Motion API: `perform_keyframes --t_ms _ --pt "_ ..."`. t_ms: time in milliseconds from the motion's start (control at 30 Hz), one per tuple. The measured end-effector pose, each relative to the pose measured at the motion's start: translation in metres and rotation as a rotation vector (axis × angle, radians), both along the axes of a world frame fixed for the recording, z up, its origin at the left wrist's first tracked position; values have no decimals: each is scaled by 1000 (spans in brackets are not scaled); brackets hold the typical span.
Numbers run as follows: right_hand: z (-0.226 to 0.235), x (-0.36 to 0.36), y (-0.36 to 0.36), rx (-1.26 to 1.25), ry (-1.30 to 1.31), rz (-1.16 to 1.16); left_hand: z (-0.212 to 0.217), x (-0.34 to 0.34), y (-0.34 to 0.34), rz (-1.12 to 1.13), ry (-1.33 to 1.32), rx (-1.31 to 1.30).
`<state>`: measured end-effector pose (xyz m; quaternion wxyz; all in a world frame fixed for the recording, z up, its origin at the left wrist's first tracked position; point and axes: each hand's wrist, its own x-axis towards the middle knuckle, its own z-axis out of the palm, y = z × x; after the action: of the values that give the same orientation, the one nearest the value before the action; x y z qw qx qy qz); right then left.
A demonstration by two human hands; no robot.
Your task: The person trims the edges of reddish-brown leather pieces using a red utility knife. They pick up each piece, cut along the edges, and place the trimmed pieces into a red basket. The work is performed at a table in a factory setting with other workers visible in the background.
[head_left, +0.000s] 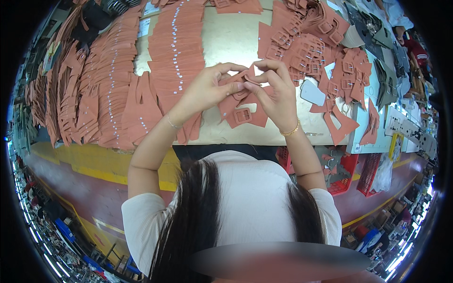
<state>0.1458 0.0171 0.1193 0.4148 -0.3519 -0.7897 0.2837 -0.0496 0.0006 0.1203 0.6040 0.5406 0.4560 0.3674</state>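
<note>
Dark hair (193,207), L hand (211,86) & R hand (279,96) tight on rust pc (251,72), wht labels (143,27) illegible

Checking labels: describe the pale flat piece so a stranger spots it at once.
On the worktable, look right of the person's right hand. Beside the coral buckled pieces lies a flat piece with angled edges. It is pale grey, unlike them, and bigger than the white scrap above it.

Factory workshop: many stacks of like-shaped orange pcs (111,80) on table (226,45), left; buckled pcs (306,54) far right; red crates (368,173) near right; yellow-marked floor (89,186); strip lights (48,260) both sides.
</note>
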Motion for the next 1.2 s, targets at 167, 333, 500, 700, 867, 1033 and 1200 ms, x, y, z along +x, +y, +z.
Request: perform_keyframes --t_ms 167,333,500,700,867,1033,1200 --pt "-9 1 0 -458 269 -184 -2 7 1 138 114 -14" --pt "-19 6 12 -656 570 -77 -7 15 1 179 31 9" --pt "-25 12 17 -825 662 -25 -11 13 3 153 15 14" --pt "-22 10 13 -752 620 -74 -12 21 2 217 -42 31" --pt "-8 -9 -27 -183 -60 -205 -10 28 2 266 -5 -25" --pt "4 17 -16 -302 194 -273 7 20 -10 54 -69 -138" --pt "-9 31 11 -168 109 222 17 16 -30 -90 -142 26"
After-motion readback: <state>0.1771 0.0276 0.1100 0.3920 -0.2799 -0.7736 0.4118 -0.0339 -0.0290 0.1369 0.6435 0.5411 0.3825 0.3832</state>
